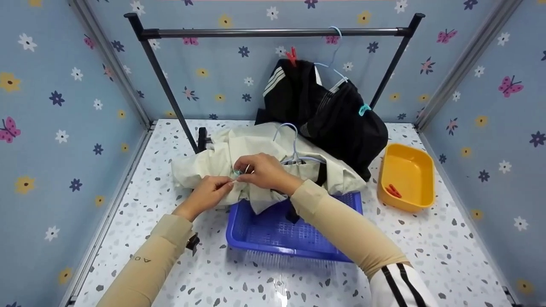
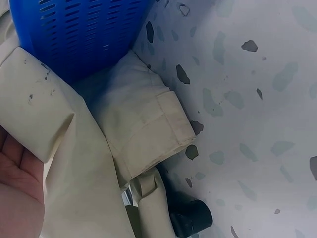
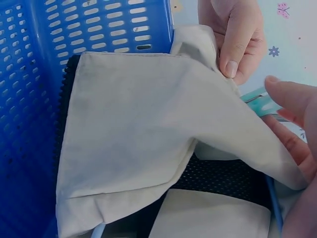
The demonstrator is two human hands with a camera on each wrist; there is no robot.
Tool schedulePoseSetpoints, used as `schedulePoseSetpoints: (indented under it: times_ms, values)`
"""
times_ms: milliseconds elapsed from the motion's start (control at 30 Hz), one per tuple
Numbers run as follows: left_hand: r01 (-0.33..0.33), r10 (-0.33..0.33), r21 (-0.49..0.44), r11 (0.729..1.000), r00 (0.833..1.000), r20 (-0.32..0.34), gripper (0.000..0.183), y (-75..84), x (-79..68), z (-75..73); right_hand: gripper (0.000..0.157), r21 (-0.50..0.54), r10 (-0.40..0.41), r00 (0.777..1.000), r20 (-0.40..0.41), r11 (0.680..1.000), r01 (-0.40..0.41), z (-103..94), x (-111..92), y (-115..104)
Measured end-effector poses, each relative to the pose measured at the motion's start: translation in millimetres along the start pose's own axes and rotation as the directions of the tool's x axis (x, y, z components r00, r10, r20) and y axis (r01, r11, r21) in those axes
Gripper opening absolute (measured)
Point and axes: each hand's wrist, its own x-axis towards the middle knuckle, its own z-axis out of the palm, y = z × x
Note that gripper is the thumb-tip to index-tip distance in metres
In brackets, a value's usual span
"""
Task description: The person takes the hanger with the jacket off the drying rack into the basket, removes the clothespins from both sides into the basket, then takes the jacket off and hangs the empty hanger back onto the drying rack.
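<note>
A cream jacket (image 1: 243,140) with dark mesh lining lies bunched over the back rim of a blue basket (image 1: 294,249), a pale blue hanger (image 1: 295,145) inside its collar. My left hand (image 1: 208,194) pinches an edge of the jacket between thumb and fingers. Close beside it, my right hand (image 1: 262,170) holds a teal clothespin (image 3: 260,101) at that same edge. In the right wrist view the left hand (image 3: 240,39) grips the cloth just beyond the clip. Whether the clip's jaws bite the cloth cannot be told.
Behind stands a black clothes rack (image 1: 273,33) with a black garment (image 1: 345,123) hanging from it, bearing a red clothespin (image 1: 291,56) and a teal one (image 1: 364,110). A yellow tub (image 1: 407,202) with red clothespins (image 1: 393,191) sits at the right. Patterned walls enclose the speckled tabletop (image 1: 204,273).
</note>
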Motion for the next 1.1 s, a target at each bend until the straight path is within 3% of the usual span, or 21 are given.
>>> schedulePoseSetpoints:
  times_ms: [100,300,433,567,633,767,833,1033,1100]
  values:
    - [0.011,-0.011,0.017,1.0,1.0,0.002,0.025,-10.2,-0.2,1.2,0.023,0.026,-0.009,0.999,-0.038,1.0,0.01,2.0,-1.1,0.6]
    - [0.056,-0.057,0.045,0.997,0.998,0.012,0.022,-0.7,1.2,-1.0,0.021,0.182,-0.017,0.991,-0.129,0.982,0.041,2.8,-0.1,3.7]
    - [0.033,-0.034,0.046,0.998,0.999,0.012,0.024,-18.3,0.4,2.4,0.023,0.311,-0.021,0.984,-0.175,0.947,0.076,3.1,0.2,4.7]
    - [0.001,-0.001,0.037,0.999,1.0,0.002,0.025,-5.4,-1.3,-0.4,0.028,0.374,-0.02,0.975,-0.222,0.922,0.104,3.8,-0.6,3.8]
    - [0.017,-0.017,0.036,0.999,1.0,-0.006,0.026,9.6,-1.9,-2.0,0.029,0.381,-0.021,0.97,-0.24,0.917,0.114,3.8,-1.6,3.4]
    - [0.05,-0.05,0.035,0.998,0.999,0.008,0.028,13.9,-1.3,-1.4,0.029,0.372,-0.039,0.962,-0.27,0.917,0.142,1.9,-5.2,2.4]
    - [0.06,-0.061,0.03,0.998,0.998,0.015,0.028,8.9,-1.1,-0.6,0.03,0.363,-0.056,0.958,-0.283,0.918,0.161,0.5,-7.6,1.3]
    - [0.059,-0.059,0.059,0.997,0.998,0.008,0.03,-26.0,-0.1,5.7,0.03,0.345,-0.088,0.943,-0.321,0.916,0.203,-5.5,-15.8,-0.2]
    - [0.037,-0.037,0.053,0.998,0.999,0.003,0.031,-27.1,0.1,5.5,0.03,0.343,-0.085,0.94,-0.33,0.917,0.203,-8.0,-18.5,0.8]
